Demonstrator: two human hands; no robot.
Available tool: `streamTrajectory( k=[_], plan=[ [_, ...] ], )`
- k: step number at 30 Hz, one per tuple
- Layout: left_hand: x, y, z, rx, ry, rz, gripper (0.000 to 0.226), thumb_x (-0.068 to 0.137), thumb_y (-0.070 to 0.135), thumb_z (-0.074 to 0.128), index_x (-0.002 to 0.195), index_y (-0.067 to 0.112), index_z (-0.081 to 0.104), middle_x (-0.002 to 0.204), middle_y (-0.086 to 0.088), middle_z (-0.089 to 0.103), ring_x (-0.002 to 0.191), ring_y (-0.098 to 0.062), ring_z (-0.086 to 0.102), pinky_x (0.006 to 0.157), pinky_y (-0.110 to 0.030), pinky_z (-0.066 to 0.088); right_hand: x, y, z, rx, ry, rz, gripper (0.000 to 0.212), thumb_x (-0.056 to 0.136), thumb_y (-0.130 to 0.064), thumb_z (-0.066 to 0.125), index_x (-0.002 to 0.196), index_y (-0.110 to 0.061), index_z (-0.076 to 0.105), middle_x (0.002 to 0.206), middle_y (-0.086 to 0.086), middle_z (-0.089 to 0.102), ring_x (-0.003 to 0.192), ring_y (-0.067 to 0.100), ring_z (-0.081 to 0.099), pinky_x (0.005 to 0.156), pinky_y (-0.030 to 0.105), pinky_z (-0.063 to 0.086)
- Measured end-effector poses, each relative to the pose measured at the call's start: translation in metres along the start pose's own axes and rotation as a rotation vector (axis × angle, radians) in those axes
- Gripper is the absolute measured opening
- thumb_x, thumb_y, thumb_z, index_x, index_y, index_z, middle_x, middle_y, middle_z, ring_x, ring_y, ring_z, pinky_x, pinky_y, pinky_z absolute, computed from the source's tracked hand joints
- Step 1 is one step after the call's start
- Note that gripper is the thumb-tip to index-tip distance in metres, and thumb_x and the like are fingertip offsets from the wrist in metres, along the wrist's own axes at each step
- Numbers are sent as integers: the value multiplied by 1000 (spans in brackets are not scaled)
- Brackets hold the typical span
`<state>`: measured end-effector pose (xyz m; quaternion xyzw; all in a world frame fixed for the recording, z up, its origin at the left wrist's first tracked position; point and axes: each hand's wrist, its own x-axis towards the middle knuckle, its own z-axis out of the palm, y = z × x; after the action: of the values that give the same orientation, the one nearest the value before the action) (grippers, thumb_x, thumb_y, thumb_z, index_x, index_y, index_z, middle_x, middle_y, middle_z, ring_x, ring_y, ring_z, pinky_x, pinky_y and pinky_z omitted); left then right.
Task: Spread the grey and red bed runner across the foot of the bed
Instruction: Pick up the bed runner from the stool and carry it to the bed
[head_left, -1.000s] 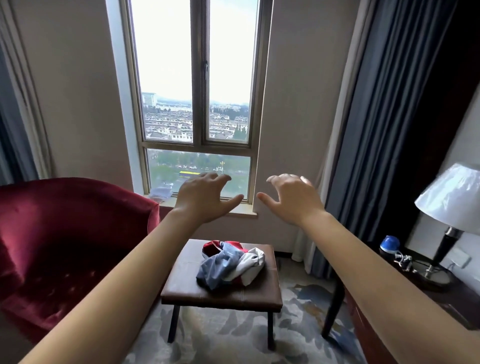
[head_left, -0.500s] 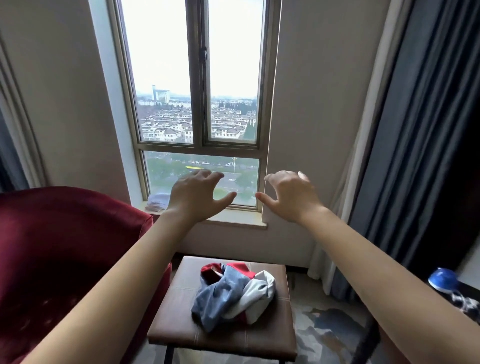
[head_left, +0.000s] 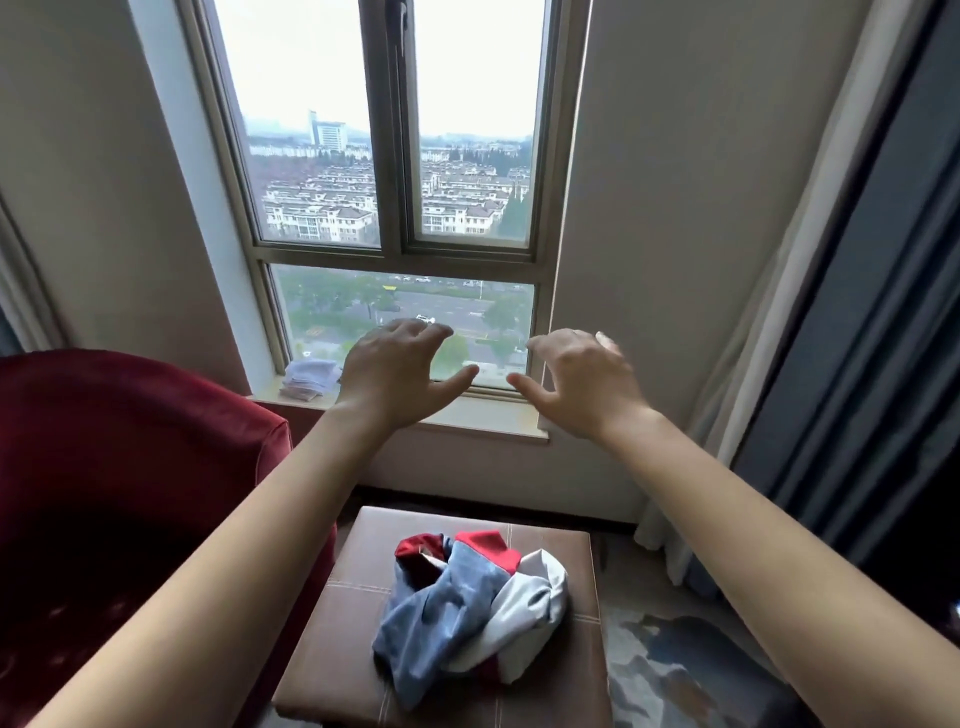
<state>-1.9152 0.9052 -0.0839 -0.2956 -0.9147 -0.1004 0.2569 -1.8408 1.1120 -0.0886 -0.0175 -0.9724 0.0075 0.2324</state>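
- The bed runner (head_left: 467, 608) lies crumpled in a grey, red and white heap on a brown padded surface (head_left: 337, 649).
- The left hand (head_left: 395, 374) is raised well above it, its grip spread, fingers loosely curved, holding nothing.
- The right hand (head_left: 582, 384) is just beside it, its grip likewise spread and empty.
- A red armchair (head_left: 130, 493) stands to the left.
- Behind is a window (head_left: 400, 249), with a dark curtain (head_left: 872, 338) to the right.

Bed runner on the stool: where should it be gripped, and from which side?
Probably from above. The bed runner lies crumpled in a heap on the stool, with no flat edge showing. The red fold at the far side and the white fold on the right stand highest, so pinching those looks easiest. The armchair crowds the left side.
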Motion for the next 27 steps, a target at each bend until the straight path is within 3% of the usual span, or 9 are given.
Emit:
streamTrajectory(
  k=[13,19,23,27],
  plan=[
    [123,-80,154,-64,-116,35,63,81,67,45,126,24,55,121,0,62,116,-21,53,91,-35,43,136,37,146,30,-116,81,52,87,-60,41,122,-23,54,123,0,58,121,19,48,110,46,25],
    [135,-98,239,-80,-259,17,65,79,70,40,125,26,55,121,1,60,117,-20,51,94,-35,41,156,60,231,35,-233,78,54,86,-60,43,124,-23,54,123,0,58,122,19,47,109,45,27],
    [122,-100,305,-80,-341,-6,67,76,69,37,120,23,59,112,0,63,108,-22,55,90,-34,43,150,77,300,60,-318,11,53,85,-60,44,123,-24,54,119,-1,59,118,20,49,105,41,28],
    [90,-99,379,-89,-487,-15,72,71,69,31,116,22,61,109,-1,64,109,-23,56,93,-35,42,125,84,380,101,-452,-43,62,83,-61,45,132,-24,47,128,1,54,127,21,42,109,41,25]
  ],
)
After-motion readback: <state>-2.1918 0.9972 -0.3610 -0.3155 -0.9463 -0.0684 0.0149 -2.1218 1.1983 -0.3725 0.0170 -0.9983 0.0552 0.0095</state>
